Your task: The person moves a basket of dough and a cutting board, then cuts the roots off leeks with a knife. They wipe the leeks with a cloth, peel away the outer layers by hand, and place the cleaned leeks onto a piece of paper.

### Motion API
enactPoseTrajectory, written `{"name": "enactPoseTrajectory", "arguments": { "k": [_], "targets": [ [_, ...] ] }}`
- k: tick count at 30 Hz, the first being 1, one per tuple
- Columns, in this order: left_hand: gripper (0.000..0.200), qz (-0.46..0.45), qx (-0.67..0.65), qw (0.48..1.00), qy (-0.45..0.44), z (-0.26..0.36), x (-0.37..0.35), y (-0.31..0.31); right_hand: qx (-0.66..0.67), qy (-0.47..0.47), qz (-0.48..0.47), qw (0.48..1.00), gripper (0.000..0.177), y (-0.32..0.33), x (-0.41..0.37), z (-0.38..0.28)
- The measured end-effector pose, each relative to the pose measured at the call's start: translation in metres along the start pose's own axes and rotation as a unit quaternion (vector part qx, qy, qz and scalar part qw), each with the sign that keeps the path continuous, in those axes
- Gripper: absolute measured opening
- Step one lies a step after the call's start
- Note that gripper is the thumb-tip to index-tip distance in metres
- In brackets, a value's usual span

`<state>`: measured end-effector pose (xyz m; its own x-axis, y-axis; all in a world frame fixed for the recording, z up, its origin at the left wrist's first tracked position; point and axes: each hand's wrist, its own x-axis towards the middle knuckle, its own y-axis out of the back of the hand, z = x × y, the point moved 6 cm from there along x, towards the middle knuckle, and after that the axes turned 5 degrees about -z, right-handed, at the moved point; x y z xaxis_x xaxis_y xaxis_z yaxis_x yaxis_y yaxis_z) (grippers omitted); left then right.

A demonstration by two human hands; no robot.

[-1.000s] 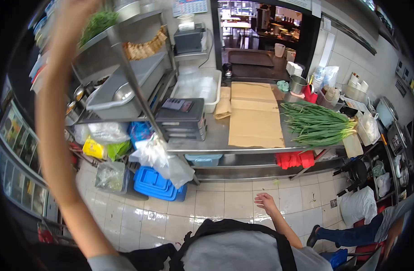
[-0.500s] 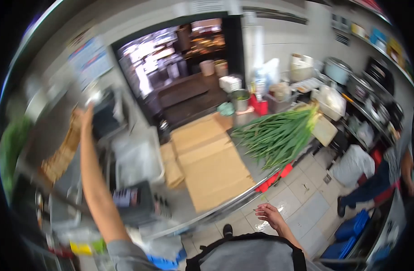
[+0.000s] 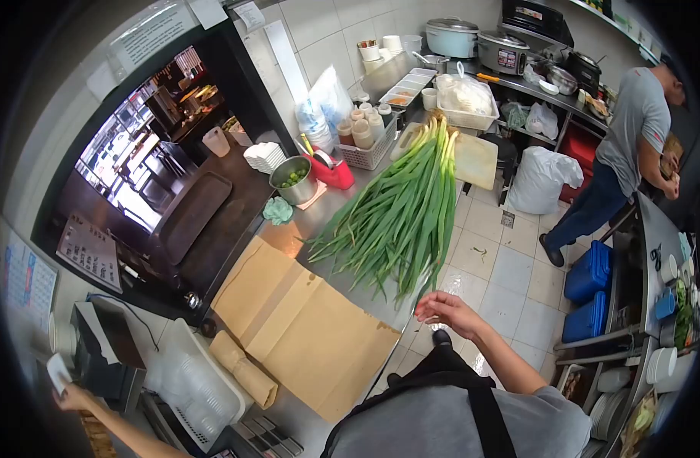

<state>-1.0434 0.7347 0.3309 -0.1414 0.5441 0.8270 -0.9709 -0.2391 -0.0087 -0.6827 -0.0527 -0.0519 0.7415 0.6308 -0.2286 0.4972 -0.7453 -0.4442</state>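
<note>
At the far lower left, my left hand (image 3: pixel 74 398) reaches out, its fingers closed about a small white object (image 3: pixel 57 373) whose kind I cannot make out. My right hand (image 3: pixel 450 311) is held in front of me by the counter edge, fingers curled together; what they may pinch is too small to tell. Just beyond it lies a large bunch of green onions (image 3: pixel 399 214), roots pointing away and leaf tips towards me. Flattened brown paper (image 3: pixel 308 328) covers the counter to its left, with a folded brown paper piece (image 3: pixel 241 368) alongside.
A white basket of clear plastic containers (image 3: pixel 189 374) sits at left, near a black machine (image 3: pixel 109 359). Behind stand a metal pot of green limes (image 3: pixel 292 180) and a sauce-bottle basket (image 3: pixel 367 141). A co-worker (image 3: pixel 632 145) stands at right, near blue bins (image 3: pixel 588 272).
My view has swung to the right, so the green onions are now central and the co-worker shows fully. My left hand now sits at the lower left edge with the white object.
</note>
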Motion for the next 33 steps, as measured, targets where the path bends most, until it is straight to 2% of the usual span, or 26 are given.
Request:
{"name": "enactPoseTrajectory", "arguments": {
  "k": [2,4,5,6,8,9,11,13,14,15,18,21,22,24,25,26,28,29,30,31,32,33],
  "targets": [
    [0.044,0.000,-0.039,0.997,-0.073,0.098,-0.047,-0.017,-0.022,0.024,-0.038,0.999,0.025,-0.006,0.025,-0.038],
    [0.044,-0.066,-0.073,0.988,-0.117,0.188,-0.113,-0.050,-0.053,0.056,-0.096,0.992,0.026,-0.014,0.055,-0.078],
    [0.044,-0.107,-0.115,0.979,-0.133,0.231,-0.154,-0.068,-0.072,0.075,-0.161,0.981,0.026,-0.024,0.069,-0.096],
    [0.047,-0.189,-0.022,0.977,-0.101,0.265,-0.200,-0.087,-0.091,0.095,-0.229,0.965,0.026,-0.033,0.083,-0.114],
    [0.054,-0.304,-0.033,0.944,-0.127,0.327,-0.292,-0.127,-0.140,0.142,-0.353,0.914,0.026,-0.057,0.101,-0.151],
    [0.060,-0.363,-0.053,0.925,-0.100,0.353,-0.336,-0.144,-0.166,0.170,-0.409,0.881,0.026,-0.072,0.105,-0.163],
    [0.071,-0.473,-0.099,0.869,-0.103,0.413,-0.418,-0.175,-0.155,0.246,-0.491,0.822,0.029,-0.092,0.115,-0.175],
    [0.075,-0.517,-0.204,0.831,-0.034,0.439,-0.482,-0.198,-0.098,0.256,-0.507,0.817,0.031,-0.102,0.119,-0.187],
    [0.077,-0.537,-0.215,0.816,0.014,0.446,-0.505,-0.208,-0.064,0.278,-0.500,0.817,0.029,-0.103,0.119,-0.197],
    [0.078,-0.556,-0.225,0.798,0.063,0.452,-0.523,-0.216,-0.094,0.264,-0.490,0.825,0.028,-0.099,0.124,-0.199],
    [0.077,-0.524,-0.131,0.840,-0.048,0.477,-0.547,-0.226,-0.148,0.227,-0.446,0.853,0.026,-0.085,0.134,-0.204],
    [0.078,-0.487,-0.082,0.867,-0.070,0.491,-0.557,-0.231,-0.200,0.249,-0.394,0.862,0.028,-0.068,0.144,-0.221],
    [0.078,-0.465,-0.064,0.881,-0.065,0.490,-0.562,-0.231,-0.265,0.353,-0.363,0.820,0.034,-0.062,0.150,-0.232],
    [0.079,-0.472,-0.088,0.877,-0.028,0.490,-0.576,-0.231,-0.333,0.385,-0.328,0.796,0.052,-0.051,0.163,-0.265],
    [0.079,-0.469,-0.102,0.877,-0.012,0.492,-0.581,-0.235,-0.370,0.446,-0.318,0.750,0.060,-0.046,0.174,-0.284],
    [0.079,-0.449,-0.109,0.886,-0.027,0.497,-0.584,-0.237,-0.396,0.486,-0.302,0.718,0.062,-0.040,0.194,-0.301],
    [0.079,-0.440,-0.092,0.893,0.020,0.500,-0.593,-0.234,-0.404,0.516,-0.282,0.701,0.061,-0.028,0.238,-0.347],
    [0.078,-0.432,-0.086,0.897,0.041,0.500,-0.598,-0.234,-0.451,0.564,-0.222,0.655,0.060,-0.021,0.267,-0.372],
    [0.078,-0.425,-0.063,0.901,0.057,0.497,-0.603,-0.235,-0.406,0.548,-0.233,0.694,0.056,-0.020,0.281,-0.406],
    [0.077,-0.416,-0.044,0.905,0.076,0.492,-0.609,-0.237,-0.420,0.590,-0.182,0.665,0.052,-0.015,0.308,-0.437],
    [0.076,-0.405,-0.025,0.908,0.100,0.489,-0.618,-0.240,-0.404,0.571,-0.149,0.699,0.049,-0.004,0.359,-0.461],
    [0.076,-0.397,-0.012,0.911,0.115,0.490,-0.627,-0.246,-0.337,0.548,-0.158,0.749,0.046,-0.005,0.386,-0.491]
  ]
}}
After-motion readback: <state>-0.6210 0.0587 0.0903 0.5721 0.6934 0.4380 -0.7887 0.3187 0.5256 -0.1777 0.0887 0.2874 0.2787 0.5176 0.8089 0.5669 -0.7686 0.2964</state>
